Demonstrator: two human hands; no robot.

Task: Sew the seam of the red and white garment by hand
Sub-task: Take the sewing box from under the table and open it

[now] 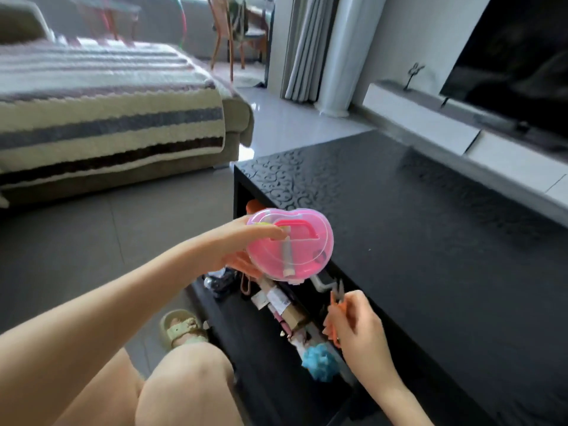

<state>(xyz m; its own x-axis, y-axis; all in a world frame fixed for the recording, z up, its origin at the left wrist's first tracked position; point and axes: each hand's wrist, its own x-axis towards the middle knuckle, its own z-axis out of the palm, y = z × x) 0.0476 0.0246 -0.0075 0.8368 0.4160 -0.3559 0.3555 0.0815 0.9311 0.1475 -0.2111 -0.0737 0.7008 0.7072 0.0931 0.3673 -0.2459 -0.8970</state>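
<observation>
- The left hand (236, 244) grips a pink sewing box (295, 253), thumb on the lid and fingers curled beneath, holding it tilted in the air over the near corner of the black table (399, 210).
- The right hand (356, 324) pinches orange snips (332, 302), blades pointing up, just beside the table's edge.
- Below both hands an open drawer (233, 321) holds packets, small clutter and a blue puff (318, 362).
- A sandalled foot (181, 329) rests on the grey floor beside the drawer.
- A sofa (107, 127) with a striped cover stands well to the left.
</observation>
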